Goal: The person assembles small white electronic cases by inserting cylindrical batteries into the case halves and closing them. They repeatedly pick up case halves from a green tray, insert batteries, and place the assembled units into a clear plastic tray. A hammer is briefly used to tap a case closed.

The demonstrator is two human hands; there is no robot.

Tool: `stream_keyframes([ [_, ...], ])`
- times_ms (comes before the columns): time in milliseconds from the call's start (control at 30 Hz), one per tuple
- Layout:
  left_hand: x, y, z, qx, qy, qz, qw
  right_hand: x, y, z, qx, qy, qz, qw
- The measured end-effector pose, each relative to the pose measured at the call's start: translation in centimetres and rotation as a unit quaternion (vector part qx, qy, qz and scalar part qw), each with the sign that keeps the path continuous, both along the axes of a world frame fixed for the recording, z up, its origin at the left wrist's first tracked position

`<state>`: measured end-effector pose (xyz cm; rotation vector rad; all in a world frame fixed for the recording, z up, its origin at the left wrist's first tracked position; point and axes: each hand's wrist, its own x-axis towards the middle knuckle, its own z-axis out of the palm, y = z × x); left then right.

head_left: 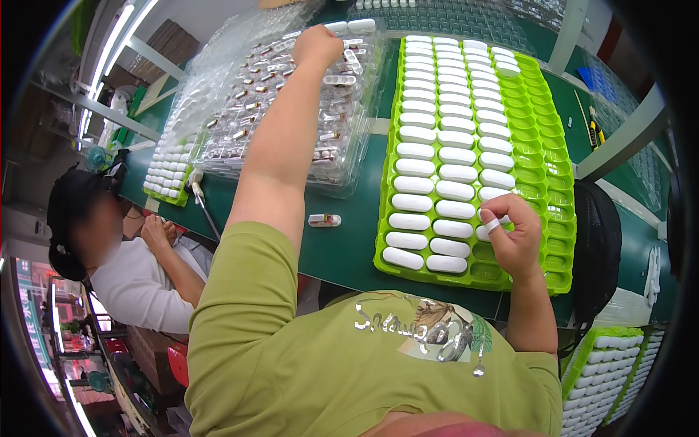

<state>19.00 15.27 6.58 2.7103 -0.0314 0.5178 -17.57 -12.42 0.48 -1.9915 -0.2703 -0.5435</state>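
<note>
My left hand (pixel 318 47) reaches to the far end of a clear plastic tray (pixel 349 164) filled with small clear-and-white parts that show metallic bits. Its fingers are curled down, and what they hold is hidden. White oval cases (pixel 456 191) fill most cells in the left columns of a bright green tray (pixel 564 251). My right hand (pixel 515 237) is closed over the third column, with a white band round one finger. Its fingertips are at a white oval case (pixel 483 233), partly covered by the hand. A single small clear part (pixel 324 220) lies on the green table near my left arm.
At left, a person in white (pixel 145 284) sits beside a smaller green tray (pixel 164 191). A black bag (pixel 598 247) lies right of the large tray. More filled green trays (pixel 601 371) stand at lower right. Clear plastic trays (pixel 451 25) cover the table's far side.
</note>
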Motion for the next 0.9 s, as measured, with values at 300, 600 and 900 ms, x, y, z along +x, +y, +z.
stream_keyframes([
  [300, 4.2, -3.8, 0.8, 0.132, 0.059, -0.036, 0.989, 0.1, -0.6, 0.5, -0.007, -0.013, -0.007, 1.0],
  [600, 10.3, -6.0, -2.6, 0.244, -0.055, -0.056, 0.967, 0.0, -0.8, 0.6, -0.011, 0.015, 0.002, 1.0],
  [900, 4.6, -5.0, 1.6, -0.044, -0.123, -0.193, 0.973, 0.5, -0.5, 0.7, -0.003, -0.002, 0.004, 1.0],
])
